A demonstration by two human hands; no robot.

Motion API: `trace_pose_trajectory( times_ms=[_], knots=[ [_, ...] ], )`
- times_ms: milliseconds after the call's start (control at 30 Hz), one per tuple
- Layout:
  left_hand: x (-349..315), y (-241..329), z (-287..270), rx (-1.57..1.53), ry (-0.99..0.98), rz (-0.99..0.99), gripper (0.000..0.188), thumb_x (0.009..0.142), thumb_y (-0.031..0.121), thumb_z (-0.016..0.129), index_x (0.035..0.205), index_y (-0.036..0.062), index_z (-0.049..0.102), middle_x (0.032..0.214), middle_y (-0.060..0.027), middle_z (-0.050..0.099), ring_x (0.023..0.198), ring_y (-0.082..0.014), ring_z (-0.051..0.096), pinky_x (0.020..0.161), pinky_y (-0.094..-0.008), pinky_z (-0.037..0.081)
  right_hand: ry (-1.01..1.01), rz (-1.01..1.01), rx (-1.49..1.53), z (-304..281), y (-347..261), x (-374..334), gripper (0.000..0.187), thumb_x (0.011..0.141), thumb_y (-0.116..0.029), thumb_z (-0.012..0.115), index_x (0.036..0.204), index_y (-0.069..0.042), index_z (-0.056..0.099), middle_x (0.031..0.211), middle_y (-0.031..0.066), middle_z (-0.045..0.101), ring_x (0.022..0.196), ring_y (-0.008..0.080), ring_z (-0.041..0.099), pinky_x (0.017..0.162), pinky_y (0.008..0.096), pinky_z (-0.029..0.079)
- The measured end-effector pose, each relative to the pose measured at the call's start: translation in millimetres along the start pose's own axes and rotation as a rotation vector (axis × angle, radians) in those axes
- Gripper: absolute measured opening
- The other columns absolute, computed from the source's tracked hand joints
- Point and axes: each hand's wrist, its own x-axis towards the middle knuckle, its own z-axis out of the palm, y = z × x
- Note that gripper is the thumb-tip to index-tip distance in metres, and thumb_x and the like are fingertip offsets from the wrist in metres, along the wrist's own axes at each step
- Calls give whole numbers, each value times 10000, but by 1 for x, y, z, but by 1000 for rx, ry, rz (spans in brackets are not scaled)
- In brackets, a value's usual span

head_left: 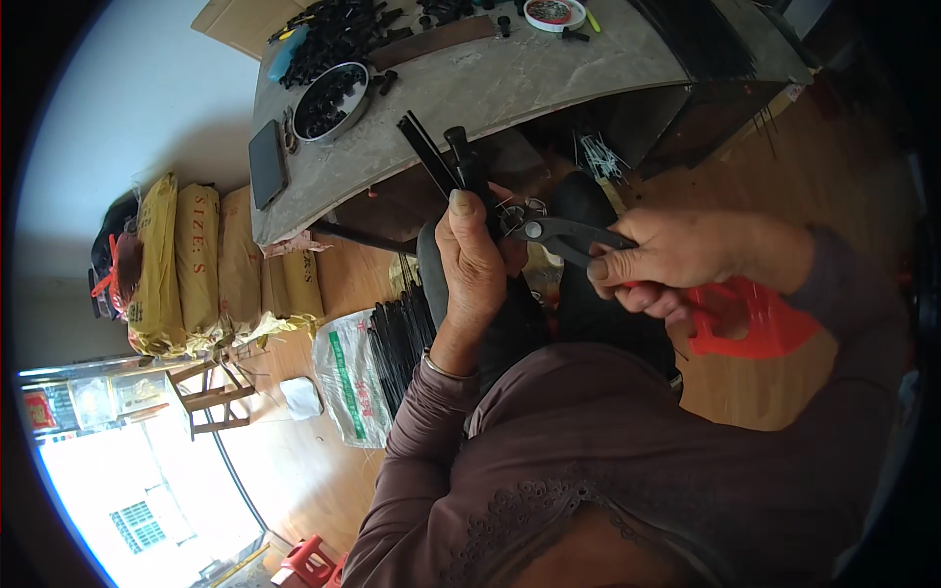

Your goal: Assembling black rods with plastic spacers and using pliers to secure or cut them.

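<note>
My left hand (472,257) is closed, thumb up, around a bundle of slim black rods (427,149) and a black part with a knobbed end (461,147), which stick up past the thumb. In my right hand (676,253) are the handles of dark pincer pliers (573,238). Their rounded metal head reaches the lower part of what my left hand holds, just beside its fingers. Small shiny metal bits show around the jaws, but I cannot make out what they grip. Both hands are above my lap, in front of the table's near edge.
On the grey table (549,71) are a metal bowl (331,103) of black parts, a heap of black fittings (343,44), a phone (267,165) and a white tub (554,14). A red plastic stool (755,318) stands at my right. Filled sacks (201,265) line the left wall.
</note>
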Motion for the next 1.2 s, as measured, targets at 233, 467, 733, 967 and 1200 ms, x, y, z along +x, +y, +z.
trace_pose_trajectory(
  times_ms=[233, 467, 733, 967, 1200],
  knots=[
    [2, -1, 9, 35, 46, 10, 599, 955, 595, 356, 909, 30, 548, 496, 20, 386, 392, -60, 345, 371, -219, 267, 511, -306, -1234, -8, -24, -16, 241, 896, -179, 598, 952, 31, 495, 692, 223, 593, 687, 355, 630, 607, 423, 490],
    [12, -4, -11, -72, 15, 8, 624, 934, 629, 364, 1020, 35, 532, 505, 21, 329, 406, -75, 312, 382, -233, 264, 904, -728, -1088, -3, -1, 14, 262, 811, -77, 663, 939, -33, 439, 778, 166, 589, 739, 361, 628, 605, 439, 477],
    [15, -17, -15, -227, 53, 15, 453, 938, 500, 511, 888, 50, 539, 506, 22, 418, 386, -64, 362, 356, -217, 289, 1117, -944, -1342, -14, -17, 15, 389, 647, 59, 685, 915, -67, 433, 887, 63, 485, 831, 262, 534, 746, 379, 404],
    [18, -13, -13, -116, 126, -3, 389, 894, 452, 620, 879, 86, 491, 532, 23, 367, 388, -72, 320, 340, -230, 254, 1138, -863, -1272, -2, -3, 22, 408, 592, 108, 669, 886, -65, 445, 877, 68, 469, 838, 254, 549, 712, 379, 411],
    [20, -11, -8, -195, 176, 13, 276, 895, 324, 664, 813, 79, 568, 524, 55, 434, 387, -40, 367, 356, -204, 266, 1223, -925, -977, 16, 34, 57, 429, 602, 119, 700, 895, -60, 444, 846, 83, 485, 730, 280, 575, 596, 378, 439]
  ],
)
